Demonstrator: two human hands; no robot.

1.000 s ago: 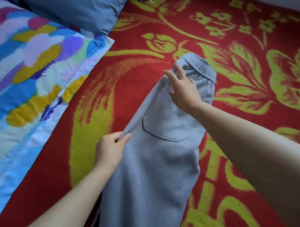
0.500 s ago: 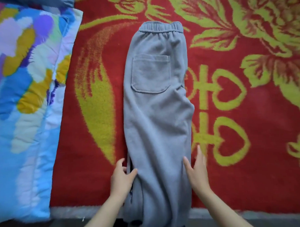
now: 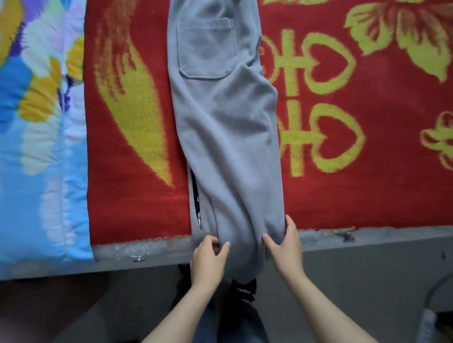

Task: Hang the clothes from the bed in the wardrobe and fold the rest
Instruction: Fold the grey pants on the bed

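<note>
Grey sweatpants (image 3: 223,125) lie lengthwise on the red and yellow bed cover (image 3: 375,191), folded leg over leg, back pocket up, waistband at the far end. Their lower ends hang over the bed's near edge. My left hand (image 3: 206,261) pinches the left side of the lower legs at that edge. My right hand (image 3: 284,249) grips the right side of the same legs, thumb on top. A dark strip with white marks shows along the left seam.
A colourful blue, yellow and purple quilt (image 3: 31,142) covers the bed's left part. The grey bed edge (image 3: 376,236) runs across the frame, with grey floor (image 3: 365,282) below. My legs and a dark shoe (image 3: 243,288) are under the hanging pant legs.
Both hands slid down the sweatpants from waistband and pocket to the lower legs at the bed edge and now take hold of the fabric. The view tilted downward.
</note>
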